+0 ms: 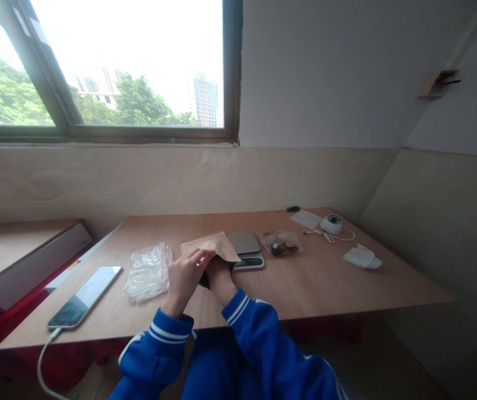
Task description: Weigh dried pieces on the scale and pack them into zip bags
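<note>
Both of my hands meet at a brown paper pouch [212,245] held just above the wooden table [330,283]. My left hand [185,278] grips the pouch's near left edge, fingers curled over it. Most of my right hand [217,275] is hidden under and inside the pouch, so its fingers do not show. A small digital scale [246,249] sits right behind the pouch. Both sleeves are blue with white stripes.
A pile of clear zip bags [149,270] lies left of my hands, and a phone [85,296] on a cable further left. Right of the scale is a clear bag with dark contents [280,243], then a white round device [331,223], white paper [307,218] and crumpled tissue [362,256].
</note>
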A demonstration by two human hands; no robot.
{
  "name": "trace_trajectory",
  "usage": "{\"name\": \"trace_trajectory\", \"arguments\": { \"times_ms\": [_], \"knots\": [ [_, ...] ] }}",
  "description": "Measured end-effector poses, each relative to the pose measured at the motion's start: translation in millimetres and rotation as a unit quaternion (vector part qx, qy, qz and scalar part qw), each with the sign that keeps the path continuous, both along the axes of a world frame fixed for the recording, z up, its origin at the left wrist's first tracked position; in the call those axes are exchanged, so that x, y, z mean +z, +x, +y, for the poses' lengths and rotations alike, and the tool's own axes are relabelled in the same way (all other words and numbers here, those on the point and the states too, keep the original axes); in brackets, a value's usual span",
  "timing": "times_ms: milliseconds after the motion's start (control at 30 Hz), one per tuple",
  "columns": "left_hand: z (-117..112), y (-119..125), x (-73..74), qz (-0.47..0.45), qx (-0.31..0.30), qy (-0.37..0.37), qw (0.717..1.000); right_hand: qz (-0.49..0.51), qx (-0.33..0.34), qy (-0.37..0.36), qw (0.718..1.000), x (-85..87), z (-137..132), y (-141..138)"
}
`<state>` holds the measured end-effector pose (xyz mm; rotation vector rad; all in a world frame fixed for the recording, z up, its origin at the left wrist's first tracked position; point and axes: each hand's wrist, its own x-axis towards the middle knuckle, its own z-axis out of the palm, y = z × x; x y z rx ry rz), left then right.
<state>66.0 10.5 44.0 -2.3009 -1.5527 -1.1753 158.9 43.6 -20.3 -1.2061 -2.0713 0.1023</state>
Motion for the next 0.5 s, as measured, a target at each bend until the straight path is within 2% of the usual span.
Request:
{"name": "trace_trajectory", "arguments": {
  "times_ms": [100, 233, 367, 500],
  "knots": [
    [0, -2, 0.3, 0.008, 0.010, -0.021, 1.000, -0.033, -0.057, -0.032, 0.997, 8.8, -6, 5],
    [1, 2, 2.3, 0.007, 0.015, -0.037, 0.999, -0.111, -0.080, -0.095, 0.986, 31.0, -23, 20],
    [2, 6, 7.6, -0.012, 0.025, -0.062, 0.998, -0.152, -0.085, -0.055, 0.983, 48.6, -41, 31],
    [6, 8, 14.9, -0.037, 0.020, -0.080, 0.996, -0.150, -0.085, -0.046, 0.984, 53.6, -47, 37]
  ]
}}
